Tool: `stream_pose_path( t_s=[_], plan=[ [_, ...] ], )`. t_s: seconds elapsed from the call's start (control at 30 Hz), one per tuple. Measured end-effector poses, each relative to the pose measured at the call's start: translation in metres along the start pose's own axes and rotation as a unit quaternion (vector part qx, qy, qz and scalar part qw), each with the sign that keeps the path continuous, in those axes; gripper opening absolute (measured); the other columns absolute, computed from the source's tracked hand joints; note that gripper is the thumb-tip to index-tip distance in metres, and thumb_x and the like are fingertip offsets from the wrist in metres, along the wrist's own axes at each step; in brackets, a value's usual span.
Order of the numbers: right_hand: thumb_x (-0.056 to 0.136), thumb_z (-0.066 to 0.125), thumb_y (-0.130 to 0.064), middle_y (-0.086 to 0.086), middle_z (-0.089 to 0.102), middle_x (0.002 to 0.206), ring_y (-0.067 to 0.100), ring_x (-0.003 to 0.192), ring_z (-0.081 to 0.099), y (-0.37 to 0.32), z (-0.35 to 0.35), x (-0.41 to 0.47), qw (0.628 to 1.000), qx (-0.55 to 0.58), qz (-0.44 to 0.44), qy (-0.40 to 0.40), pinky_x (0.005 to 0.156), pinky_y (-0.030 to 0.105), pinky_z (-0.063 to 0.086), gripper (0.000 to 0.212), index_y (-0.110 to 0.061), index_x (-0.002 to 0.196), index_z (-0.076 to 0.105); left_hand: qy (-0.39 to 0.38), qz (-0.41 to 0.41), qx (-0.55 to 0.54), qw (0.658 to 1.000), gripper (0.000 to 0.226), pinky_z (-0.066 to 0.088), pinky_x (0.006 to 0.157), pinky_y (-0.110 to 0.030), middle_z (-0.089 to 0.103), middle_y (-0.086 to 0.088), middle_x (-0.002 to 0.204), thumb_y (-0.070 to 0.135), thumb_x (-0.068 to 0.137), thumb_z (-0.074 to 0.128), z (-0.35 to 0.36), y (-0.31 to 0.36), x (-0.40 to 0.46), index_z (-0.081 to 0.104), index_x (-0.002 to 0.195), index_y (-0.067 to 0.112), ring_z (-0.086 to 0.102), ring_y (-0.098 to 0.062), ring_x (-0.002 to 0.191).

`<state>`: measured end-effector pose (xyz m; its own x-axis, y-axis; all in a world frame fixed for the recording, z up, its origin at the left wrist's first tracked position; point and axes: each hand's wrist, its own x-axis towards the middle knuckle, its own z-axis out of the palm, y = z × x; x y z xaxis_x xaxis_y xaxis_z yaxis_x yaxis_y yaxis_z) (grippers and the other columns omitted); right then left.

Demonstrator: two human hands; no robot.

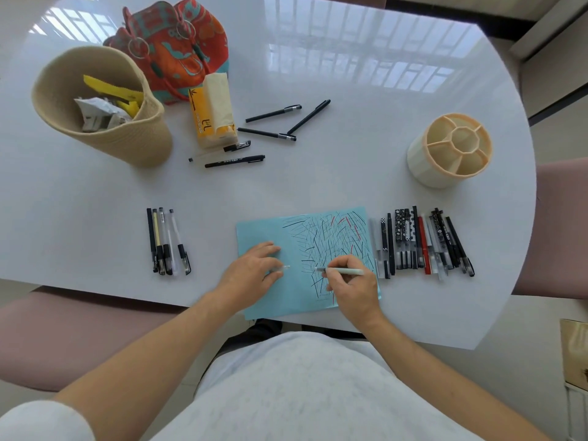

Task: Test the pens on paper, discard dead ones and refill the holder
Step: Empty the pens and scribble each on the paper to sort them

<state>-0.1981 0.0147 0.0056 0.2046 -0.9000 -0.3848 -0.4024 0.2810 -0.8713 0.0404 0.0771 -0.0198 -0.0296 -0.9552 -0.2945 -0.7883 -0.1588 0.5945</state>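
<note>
Right hand [351, 288] pinches a pale green pen [345, 270], tip pointing left and down on the blue paper [264, 230] among the scribbles. Left hand [251, 272] lies on the paper's left half, fingers mostly flat; a small clear piece, probably the pen's cap [284, 267], pokes out from under the fingertips. Whether the fingers actually pinch it I cannot tell.

Outward: a large row of pens [423, 243] just right of the paper, a short row of five pens [167, 241] well to the left, five loose pens [270, 128] far centre. The holder [450, 151], far right, has no pens in it. Woven basket [101, 106] far left holds paper scraps and yellow wrappers.

Risks, as I judge them: a faint stroke could get lost among the dense lines and the pen be misjudged; better the bare left side. The right wrist sits close to the big row and could scatter it. The sheet could slide if the left hand lifts.

Hard to make out: which pile is tested, dead or waiting; the pen's ink colour; the nib contact itself.
</note>
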Motion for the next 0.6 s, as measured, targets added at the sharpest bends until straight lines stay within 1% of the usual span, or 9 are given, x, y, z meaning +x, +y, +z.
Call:
stream_pose_path(
  t_s=[0.07, 0.1, 0.17, 0.2, 0.27, 0.33, 0.4, 0.5, 0.6],
  plan=[
    [0.083, 0.068, -0.022, 0.007, 0.074, 0.079, 0.026, 0.060, 0.068, -0.008, 0.003, 0.000, 0.998, 0.064, 0.015, -0.017, 0.056, 0.036, 0.056, 0.005, -0.027, 0.084, 0.067, 0.003, 0.001, -0.005, 1.000, 0.022, 0.037, 0.112, -0.034, 0.055, 0.005, 0.141, 0.033, 0.096, 0.060, 0.000, 0.003, 0.000, 0.073, 0.111, 0.022, 0.037, -0.013, 0.141],
    [0.085, 0.068, -0.019, 0.011, 0.074, 0.082, 0.027, 0.060, 0.068, -0.012, 0.004, 0.000, 0.995, 0.090, 0.021, -0.028, 0.058, 0.037, 0.057, 0.004, -0.022, 0.087, 0.067, 0.006, 0.005, -0.005, 1.000, 0.022, 0.039, 0.111, -0.035, 0.056, 0.005, 0.139, 0.033, 0.096, 0.060, 0.000, 0.006, 0.000, 0.073, 0.111, 0.021, 0.039, -0.014, 0.139],
    [0.087, 0.068, -0.015, 0.015, 0.075, 0.083, 0.029, 0.060, 0.068, -0.018, 0.006, 0.001, 0.991, 0.120, 0.030, -0.044, 0.059, 0.039, 0.057, 0.009, -0.009, 0.092, 0.063, 0.017, 0.015, -0.004, 1.000, 0.022, 0.043, 0.106, -0.036, 0.060, 0.005, 0.135, 0.034, 0.096, 0.061, -0.001, 0.011, 0.000, 0.073, 0.109, 0.020, 0.045, -0.014, 0.134],
    [0.088, 0.068, -0.013, 0.015, 0.075, 0.083, 0.028, 0.060, 0.068, -0.020, 0.007, 0.002, 0.990, 0.125, 0.032, -0.049, 0.059, 0.039, 0.057, 0.009, -0.006, 0.092, 0.063, 0.023, 0.018, -0.004, 1.000, 0.022, 0.045, 0.104, -0.036, 0.061, 0.006, 0.132, 0.034, 0.096, 0.061, -0.001, 0.014, 0.000, 0.073, 0.108, 0.020, 0.047, -0.014, 0.130],
    [0.089, 0.069, -0.009, 0.015, 0.076, 0.082, 0.027, 0.061, 0.068, -0.023, 0.007, 0.004, 0.990, 0.126, 0.035, -0.059, 0.060, 0.040, 0.058, 0.007, -0.005, 0.091, 0.064, 0.032, 0.019, -0.008, 0.999, 0.023, 0.048, 0.099, -0.034, 0.062, 0.008, 0.129, 0.036, 0.095, 0.061, -0.002, 0.019, 0.001, 0.072, 0.110, 0.022, 0.051, -0.012, 0.123],
    [0.088, 0.071, -0.012, 0.014, 0.076, 0.082, 0.028, 0.061, 0.068, -0.023, 0.007, 0.005, 0.989, 0.118, 0.043, -0.073, 0.064, 0.046, 0.058, 0.009, -0.006, 0.091, 0.065, 0.032, 0.019, -0.012, 0.999, 0.024, 0.050, 0.094, -0.031, 0.063, 0.010, 0.125, 0.037, 0.095, 0.061, -0.004, 0.024, 0.002, 0.071, 0.112, 0.023, 0.054, -0.010, 0.117],
    [0.088, 0.071, -0.014, 0.016, 0.076, 0.082, 0.028, 0.062, 0.069, -0.021, 0.006, 0.007, 0.987, 0.125, 0.057, -0.086, 0.067, 0.047, 0.059, 0.010, -0.006, 0.092, 0.066, 0.024, 0.025, -0.014, 0.999, 0.022, 0.052, 0.087, -0.032, 0.068, 0.010, 0.114, 0.036, 0.096, 0.060, -0.006, 0.028, 0.004, 0.070, 0.111, 0.023, 0.059, -0.011, 0.105],
    [0.090, 0.071, -0.013, 0.019, 0.076, 0.083, 0.026, 0.063, 0.070, -0.022, 0.002, 0.010, 0.980, 0.158, 0.075, -0.093, 0.065, 0.040, 0.060, 0.008, -0.005, 0.091, 0.068, 0.015, 0.019, -0.017, 1.000, 0.018, 0.053, 0.070, -0.035, 0.069, 0.010, 0.088, 0.036, 0.096, 0.058, -0.008, 0.034, 0.003, 0.069, 0.107, 0.026, 0.061, -0.013, 0.078],
    [0.093, 0.070, -0.007, 0.020, 0.076, 0.082, 0.025, 0.065, 0.070, -0.025, -0.001, 0.012, 0.979, 0.168, 0.068, -0.090, 0.063, 0.034, 0.060, 0.004, -0.003, 0.091, 0.069, 0.015, 0.013, -0.015, 1.000, 0.018, 0.050, 0.064, -0.032, 0.068, 0.012, 0.081, 0.038, 0.096, 0.056, -0.009, 0.037, 0.003, 0.068, 0.106, 0.030, 0.058, -0.011, 0.070]
  ],
)
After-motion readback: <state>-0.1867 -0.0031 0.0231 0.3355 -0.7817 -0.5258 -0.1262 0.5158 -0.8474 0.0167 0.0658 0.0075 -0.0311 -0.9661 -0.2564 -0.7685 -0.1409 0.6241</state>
